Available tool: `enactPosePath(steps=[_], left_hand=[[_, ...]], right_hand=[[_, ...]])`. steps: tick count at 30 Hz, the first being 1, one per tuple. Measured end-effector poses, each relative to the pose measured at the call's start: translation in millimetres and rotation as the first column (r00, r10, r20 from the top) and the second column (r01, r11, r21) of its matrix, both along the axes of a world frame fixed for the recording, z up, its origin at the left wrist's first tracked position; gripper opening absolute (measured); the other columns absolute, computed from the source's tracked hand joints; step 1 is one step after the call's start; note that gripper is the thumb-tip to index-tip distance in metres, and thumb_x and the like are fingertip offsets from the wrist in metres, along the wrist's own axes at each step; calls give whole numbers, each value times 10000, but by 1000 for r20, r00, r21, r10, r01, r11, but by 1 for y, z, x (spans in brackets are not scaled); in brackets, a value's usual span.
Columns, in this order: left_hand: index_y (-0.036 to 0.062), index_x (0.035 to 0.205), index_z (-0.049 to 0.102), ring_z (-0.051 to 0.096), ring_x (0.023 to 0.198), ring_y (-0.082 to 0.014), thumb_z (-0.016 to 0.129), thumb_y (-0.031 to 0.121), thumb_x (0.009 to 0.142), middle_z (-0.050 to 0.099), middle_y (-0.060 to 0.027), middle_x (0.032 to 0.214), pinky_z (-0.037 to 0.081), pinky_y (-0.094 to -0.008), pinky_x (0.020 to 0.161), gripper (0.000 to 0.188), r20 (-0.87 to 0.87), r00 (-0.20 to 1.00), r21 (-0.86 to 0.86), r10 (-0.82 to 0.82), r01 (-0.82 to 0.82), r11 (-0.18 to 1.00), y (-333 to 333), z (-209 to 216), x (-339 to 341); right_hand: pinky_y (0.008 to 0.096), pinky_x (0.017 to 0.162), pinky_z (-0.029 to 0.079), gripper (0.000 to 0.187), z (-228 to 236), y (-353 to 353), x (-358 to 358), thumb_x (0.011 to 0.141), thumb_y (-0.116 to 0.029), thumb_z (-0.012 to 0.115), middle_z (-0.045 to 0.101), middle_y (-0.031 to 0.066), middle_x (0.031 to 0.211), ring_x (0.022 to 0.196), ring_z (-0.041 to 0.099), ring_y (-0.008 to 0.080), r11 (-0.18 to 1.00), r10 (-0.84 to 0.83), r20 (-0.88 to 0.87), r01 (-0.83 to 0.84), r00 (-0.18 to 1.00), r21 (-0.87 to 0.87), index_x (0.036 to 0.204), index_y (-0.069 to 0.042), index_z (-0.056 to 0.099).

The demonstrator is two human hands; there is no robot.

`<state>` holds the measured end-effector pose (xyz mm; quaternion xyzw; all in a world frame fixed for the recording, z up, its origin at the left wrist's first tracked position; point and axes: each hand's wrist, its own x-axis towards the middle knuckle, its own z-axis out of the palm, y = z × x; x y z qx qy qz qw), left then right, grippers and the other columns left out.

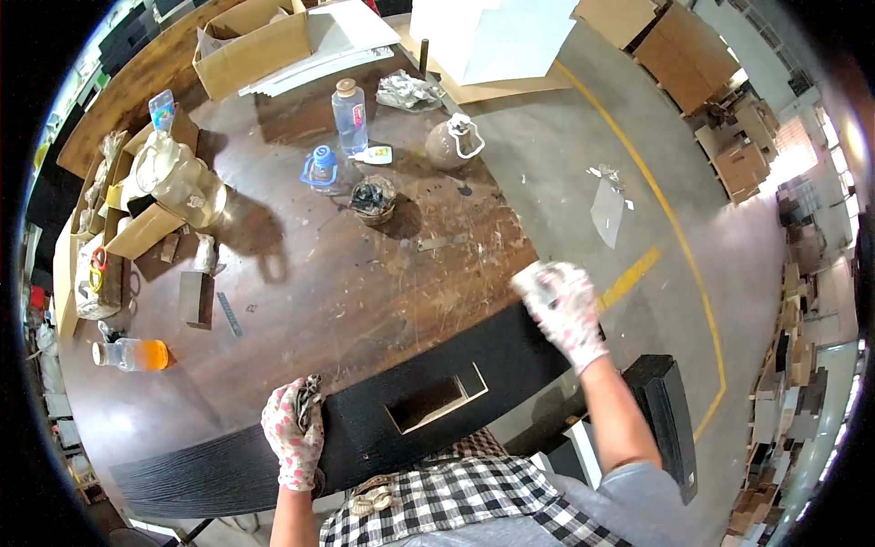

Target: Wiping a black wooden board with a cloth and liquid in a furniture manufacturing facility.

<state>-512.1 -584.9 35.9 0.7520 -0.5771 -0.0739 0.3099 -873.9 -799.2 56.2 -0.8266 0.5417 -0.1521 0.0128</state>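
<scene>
A long black board (351, 421) with wood-grain texture lies along the near edge of the table; a rectangular cutout (437, 404) with pale edges opens near its middle. My left hand (292, 433), in a white glove with pink-red spots, is closed on a crumpled dark grey rag (309, 401) over the board, left of the cutout. At the board's right end is my right hand (565, 308), gloved the same way. Motion smears its fingers, and whether anything is in them does not show.
On the brown table (337, 283) stand a blue-capped jug (321, 170), a clear bottle (350, 118), a cup with black residue (374, 199) and a brown jug (453, 143). A bottle of orange liquid (132, 355) lies left. Black boards (656, 410) stand right, below table height.
</scene>
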Motion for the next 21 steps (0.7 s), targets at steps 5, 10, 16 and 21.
enactPosePath(steps=[5, 10, 16, 21], left_hand=[[56, 1064, 622, 611, 895, -323, 670, 114, 748, 639, -126, 980, 467, -414, 795, 325, -2, 1000, 41, -8, 8, 999, 0, -1, -1], [61, 1064, 624, 609, 898, -320, 673, 130, 745, 635, -128, 985, 465, -417, 794, 329, 2, 1000, 22, -6, 6, 1000, 2, 5, 2], [78, 1088, 627, 612, 891, -325, 691, 129, 722, 636, -121, 969, 467, -426, 785, 375, -10, 1000, 12, -18, 18, 1000, 5, 3, 3], [86, 1090, 638, 618, 926, -319, 707, 98, 720, 656, -117, 998, 478, -411, 810, 376, -54, 998, -14, -38, 37, 999, -3, 4, -3]], right_hand=[[394, 863, 483, 221, 14, 34, 56, 793, -250, 670, 661, 95, 1002, 944, 616, 281, 960, 275, 145, -279, 951, 13, 993, -159, 690], [412, 914, 447, 360, 14, -42, -47, 849, -383, 623, 662, 150, 1050, 1008, 588, 332, 970, -237, 6, 236, 972, 62, 958, -47, 691], [386, 1002, 419, 348, 20, -66, 51, 771, -248, 683, 632, 132, 1152, 1125, 558, 306, 997, 24, 285, -42, 958, 57, 1075, -80, 669], [399, 1006, 399, 419, -18, -108, 172, 778, -265, 681, 595, 151, 1198, 1141, 529, 315, 960, 272, 346, -277, 898, -34, 1129, -43, 631]])
